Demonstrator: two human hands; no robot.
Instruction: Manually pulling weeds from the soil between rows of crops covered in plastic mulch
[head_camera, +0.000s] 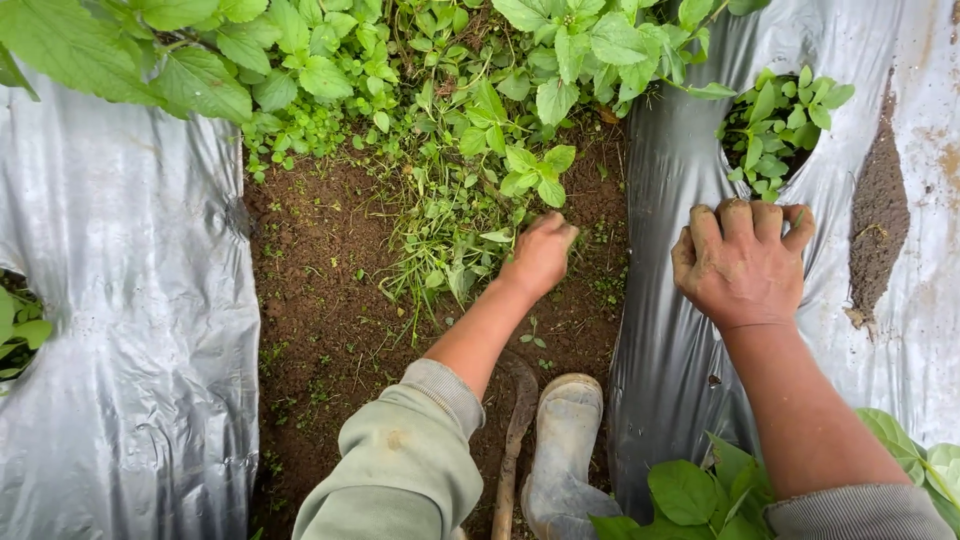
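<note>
- Your left hand (540, 258) is down in the soil furrow (320, 300), at the near edge of a patch of grassy weeds (450, 225).
- Fingers of the left hand are curled narrow into the weeds; whether they actually clasp any stems cannot be told, since the back of the hand hides the tips.
- The weeds stand in the furrow between the two sheeted beds, thickest just ahead and to the left of your left hand, thinning toward bare soil on the left.
- Your right hand (742, 262) rests on the silver plastic mulch sheet (660, 330) of the right-hand bed, fingers bent under, knuckles up, soil on the skin. It holds nothing that can be seen.
- Just beyond the right hand, a round hole in the sheet carries a small leafy plant (780, 125); hand and plant are near but apart.
- A second silver sheet (130, 330) covers the left-hand bed, well apart from both hands.
- A pale muddy rubber boot (565, 440) stands in the furrow below your left forearm.
- A curved wooden handle (515, 440) lies on the soil just beside the boot, on its left; its working end is not visible.
- Broad-leaved plants (330, 60) crowd the far end of the furrow.
- A streak of loose soil (880, 210) lies on the right sheet, to the right of your right hand.
</note>
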